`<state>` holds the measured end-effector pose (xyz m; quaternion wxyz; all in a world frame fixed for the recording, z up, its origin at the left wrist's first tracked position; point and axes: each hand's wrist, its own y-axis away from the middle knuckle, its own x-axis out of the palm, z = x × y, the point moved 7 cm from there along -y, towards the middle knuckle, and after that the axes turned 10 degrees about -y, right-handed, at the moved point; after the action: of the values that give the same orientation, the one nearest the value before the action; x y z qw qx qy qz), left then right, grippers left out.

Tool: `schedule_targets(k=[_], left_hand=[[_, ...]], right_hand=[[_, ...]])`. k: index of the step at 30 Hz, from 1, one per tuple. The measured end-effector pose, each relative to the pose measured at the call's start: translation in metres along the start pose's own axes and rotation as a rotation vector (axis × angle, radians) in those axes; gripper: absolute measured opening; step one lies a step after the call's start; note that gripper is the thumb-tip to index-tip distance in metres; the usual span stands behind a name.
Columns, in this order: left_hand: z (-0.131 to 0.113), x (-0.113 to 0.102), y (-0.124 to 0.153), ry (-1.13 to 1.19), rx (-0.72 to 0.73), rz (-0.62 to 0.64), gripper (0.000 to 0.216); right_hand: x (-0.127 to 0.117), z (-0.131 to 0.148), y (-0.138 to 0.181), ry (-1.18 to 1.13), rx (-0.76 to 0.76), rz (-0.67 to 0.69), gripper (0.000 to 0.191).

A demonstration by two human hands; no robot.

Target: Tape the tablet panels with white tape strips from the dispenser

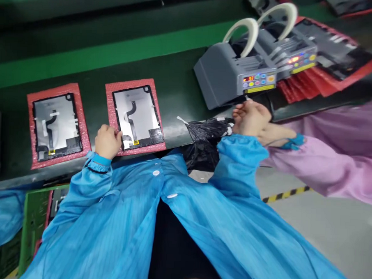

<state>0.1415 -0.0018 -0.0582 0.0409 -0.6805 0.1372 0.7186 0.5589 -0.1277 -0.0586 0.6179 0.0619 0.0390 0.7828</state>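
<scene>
My left hand is curled, with its thumb and fingers closed on the lower left corner of a tablet back panel. That panel lies on a red bubble-wrap sheet. My right hand reaches out of the blue sleeve to the front slot of a grey tape dispenser. It overlaps the hand of a person in a pink sleeve, so I cannot separate its fingers from theirs. A second panel lies on its own red sheet to the left.
A second tape dispenser stands behind the first. Red sheets with dark panels are stacked at the far right. A crumpled black plastic bag hangs over the bench edge. A green crate sits below at the left.
</scene>
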Motion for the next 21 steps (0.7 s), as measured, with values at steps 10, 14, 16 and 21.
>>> schedule_targets(k=[10,14,16,21], left_hand=[[0.005,0.009,-0.010,0.052,-0.100,0.014,0.023],[-0.005,0.015,-0.004,0.134,-0.086,0.045,0.021],[-0.012,0.016,0.001,0.158,-0.050,0.051,0.020],[-0.006,0.004,-0.005,0.108,-0.008,0.064,0.017]], right_hand=[[-0.019,0.012,0.030,0.206,-0.404,-0.039,0.033],[0.030,0.003,0.077,0.128,-0.263,0.378,0.031],[0.068,-0.006,0.103,0.141,-0.200,0.607,0.033],[0.167,-0.040,0.144,0.257,-0.081,1.018,0.027]])
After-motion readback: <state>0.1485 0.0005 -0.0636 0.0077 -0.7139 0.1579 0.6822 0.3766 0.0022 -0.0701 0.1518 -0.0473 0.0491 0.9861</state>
